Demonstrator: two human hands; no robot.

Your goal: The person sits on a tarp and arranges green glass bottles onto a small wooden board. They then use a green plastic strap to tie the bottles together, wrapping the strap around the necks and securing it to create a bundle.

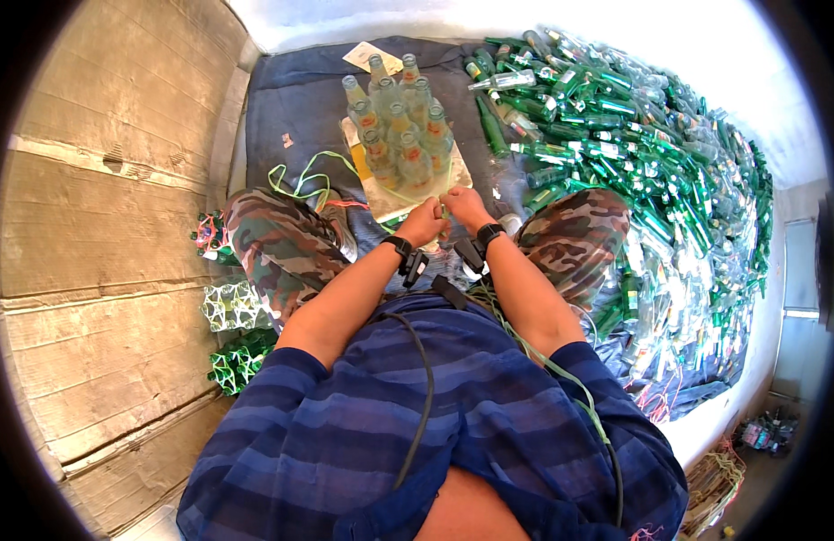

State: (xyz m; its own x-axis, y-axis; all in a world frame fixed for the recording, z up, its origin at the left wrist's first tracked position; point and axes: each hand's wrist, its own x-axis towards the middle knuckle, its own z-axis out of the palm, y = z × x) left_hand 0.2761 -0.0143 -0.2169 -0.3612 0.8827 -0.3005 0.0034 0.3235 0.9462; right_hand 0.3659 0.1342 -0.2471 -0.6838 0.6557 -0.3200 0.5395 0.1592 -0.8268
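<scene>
A cluster of several clear glass bottles stands upright on a pale, worn board in front of me. Light green twine loops loosely on the dark cloth at the left of the board, and some runs low around the bottles. At the board's near right corner my left hand is closed, with a bit of the twine at its fingers. Just beside it, my right hand is closed in a pinch on the twine. The two hands nearly touch, and their fingertips are partly hidden.
A large heap of green and clear bottles lies to the right. Bundles of tied bottles sit by my left leg, next to a cardboard-covered wall. Dark cloth covers the floor, with a flat card behind the bottles.
</scene>
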